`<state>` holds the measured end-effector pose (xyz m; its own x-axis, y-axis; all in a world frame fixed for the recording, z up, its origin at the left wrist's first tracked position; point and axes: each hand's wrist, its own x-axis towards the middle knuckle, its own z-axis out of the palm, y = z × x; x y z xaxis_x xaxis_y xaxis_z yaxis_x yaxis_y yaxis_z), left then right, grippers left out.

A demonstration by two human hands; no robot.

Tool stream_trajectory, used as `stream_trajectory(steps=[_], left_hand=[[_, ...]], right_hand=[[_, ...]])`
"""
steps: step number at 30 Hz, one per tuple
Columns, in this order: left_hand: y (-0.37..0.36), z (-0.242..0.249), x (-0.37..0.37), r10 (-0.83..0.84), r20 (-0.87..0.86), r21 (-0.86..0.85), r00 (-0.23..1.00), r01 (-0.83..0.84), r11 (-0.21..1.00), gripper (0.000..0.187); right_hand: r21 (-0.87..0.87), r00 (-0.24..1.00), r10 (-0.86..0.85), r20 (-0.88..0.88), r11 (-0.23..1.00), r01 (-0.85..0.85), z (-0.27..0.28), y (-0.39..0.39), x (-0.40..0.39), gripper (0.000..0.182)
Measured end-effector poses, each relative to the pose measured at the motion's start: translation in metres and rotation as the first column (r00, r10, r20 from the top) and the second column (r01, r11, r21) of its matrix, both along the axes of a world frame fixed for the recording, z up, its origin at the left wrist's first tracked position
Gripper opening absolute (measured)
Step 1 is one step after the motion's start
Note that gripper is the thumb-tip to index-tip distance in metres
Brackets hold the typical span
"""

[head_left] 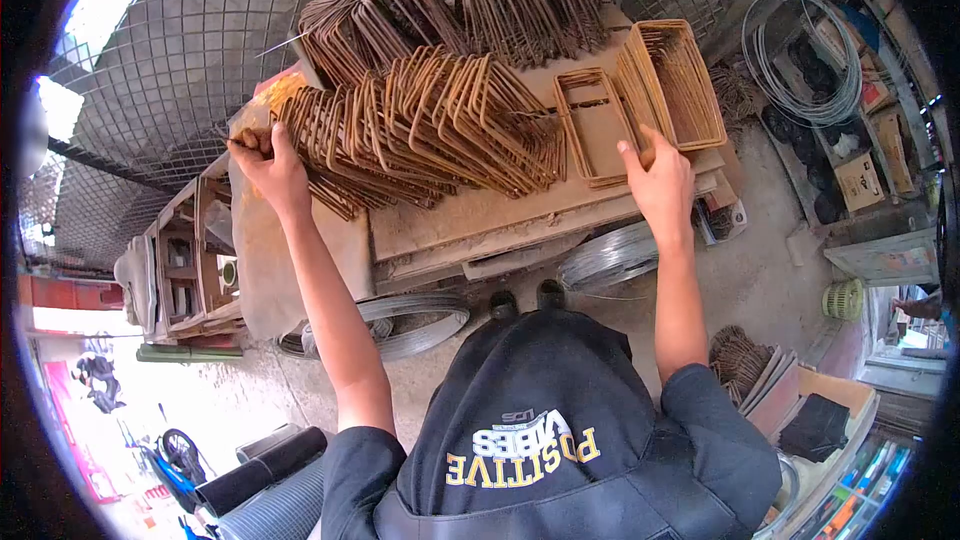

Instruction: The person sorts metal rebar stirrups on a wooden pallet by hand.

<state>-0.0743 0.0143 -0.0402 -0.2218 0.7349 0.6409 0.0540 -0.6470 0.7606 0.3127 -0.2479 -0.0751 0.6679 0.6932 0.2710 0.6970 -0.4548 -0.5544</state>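
Observation:
A long row of rusty rectangular rebar stirrups (420, 125) leans across the wooden workbench (470, 230). At the row's left end, my left hand (268, 168) is closed with the thumb raised; a thin dark tip pokes out beside its fingers, and what they grip is hidden. My right hand (660, 180) is closed on the side of a rebar stirrup (597, 180) lying flat at the bench's right. Beside it, a group of upright rectangular stirrups (690, 85) stands on the right end, close to my fingers.
Two bundles of bent stirrups (380, 10) (530, 0) stand at the back against wire mesh (200, 70). Coils of wire (615, 260) (420, 325) lie on the floor under the bench. Another wire coil (805, 60) hangs at right. Rolled mesh (270, 500) lies lower left.

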Motion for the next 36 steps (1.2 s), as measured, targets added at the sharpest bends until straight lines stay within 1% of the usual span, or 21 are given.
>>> stream_trajectory(steps=[1,3,4,6,7,9,11,13,15,17,19,20,22,24,26,28,30,33,36], left_hand=[[0.003,-0.002,-0.003,-0.005,-0.001,0.001,1.000,0.005,1.000,0.029],[0.000,0.003,-0.002,0.017,-0.029,-0.011,0.999,-0.017,1.000,0.025],[-0.003,0.004,0.001,0.026,-0.027,-0.004,0.999,-0.027,1.000,0.024],[0.001,0.002,-0.001,0.031,-0.041,-0.001,0.999,-0.031,1.000,0.025],[0.002,0.000,-0.002,0.041,-0.052,0.002,0.998,-0.041,0.999,0.027],[0.000,0.002,-0.001,0.052,-0.069,-0.026,0.996,-0.054,0.998,0.028],[0.005,-0.002,-0.007,0.027,-0.071,0.007,0.997,-0.026,1.000,0.025],[0.004,-0.003,-0.008,0.043,-0.083,-0.003,0.996,-0.044,0.999,0.027],[0.001,0.002,-0.003,0.061,-0.091,-0.010,0.994,-0.062,0.998,0.028],[-0.003,0.005,0.001,0.082,-0.085,-0.032,0.993,-0.085,0.996,0.029],[0.002,0.001,-0.005,0.049,-0.068,-0.022,0.996,-0.051,0.998,0.029],[0.002,0.001,-0.005,0.019,-0.050,-0.012,0.999,-0.019,1.000,0.030],[0.002,0.000,-0.005,0.009,-0.046,-0.004,0.999,-0.010,1.000,0.030],[0.001,0.001,-0.003,0.003,-0.041,0.008,0.999,-0.003,1.000,0.029],[0.000,0.003,0.000,0.073,-0.072,0.000,0.995,-0.073,0.997,0.029],[-0.001,0.003,0.000,0.054,-0.058,-0.006,0.997,-0.054,0.998,0.028],[0.000,0.002,-0.002,0.037,-0.043,-0.013,0.998,-0.037,0.999,0.028],[0.002,0.001,-0.003,0.054,-0.055,0.025,0.997,-0.053,0.998,0.028],[0.001,0.001,-0.002,0.064,-0.068,0.009,0.996,-0.064,0.998,0.027]], right_hand=[[0.001,1.000,-0.005,-0.001,1.000,0.005,-0.004,-0.004,0.002,0.047],[-0.103,0.989,-0.077,0.123,0.991,0.090,-0.006,-0.011,0.004,0.045],[-0.103,0.989,-0.082,0.121,0.990,0.095,-0.007,-0.012,0.006,0.045],[-0.209,0.997,-0.072,-0.034,0.976,0.063,-0.012,-0.014,0.009,0.038],[-0.209,0.996,-0.076,-0.036,0.976,0.067,-0.016,-0.015,0.010,0.038],[-0.130,0.987,-0.096,-0.129,0.988,0.079,-0.022,-0.016,0.013,0.033],[-0.097,0.990,-0.092,-0.110,0.992,0.082,-0.023,-0.018,0.014,0.031],[-0.063,0.992,-0.089,-0.091,0.994,0.084,-0.022,-0.020,0.013,0.030],[-0.025,0.984,-0.097,-0.147,0.995,0.094,-0.019,-0.021,0.013,0.028],[-0.020,0.982,-0.099,-0.159,0.995,0.097,-0.017,-0.021,0.012,0.027],[-0.015,0.980,-0.103,-0.169,0.995,0.102,-0.018,-0.022,0.013,0.026],[-0.025,0.981,-0.103,-0.166,0.995,0.101,-0.020,-0.021,0.015,0.025],[-0.037,0.981,-0.105,-0.163,0.994,0.101,-0.027,-0.020,0.018,0.024],[-0.038,0.991,-0.079,-0.105,0.996,0.076,-0.034,-0.020,0.022,0.024],[-0.040,0.990,-0.091,-0.109,0.995,0.087,-0.035,-0.018,0.022,0.024],[-0.041,0.989,-0.098,-0.111,0.995,0.094,-0.033,-0.016,0.021,0.025],[-0.022,0.996,-0.094,0.001,0.995,0.094,-0.029,-0.015,0.019,0.024],[0.020,0.996,-0.084,-0.007,0.996,0.084,-0.031,-0.014,0.019,0.025],[-0.015,0.996,-0.083,-0.035,0.996,0.082,-0.036,-0.014,0.024,0.028]])
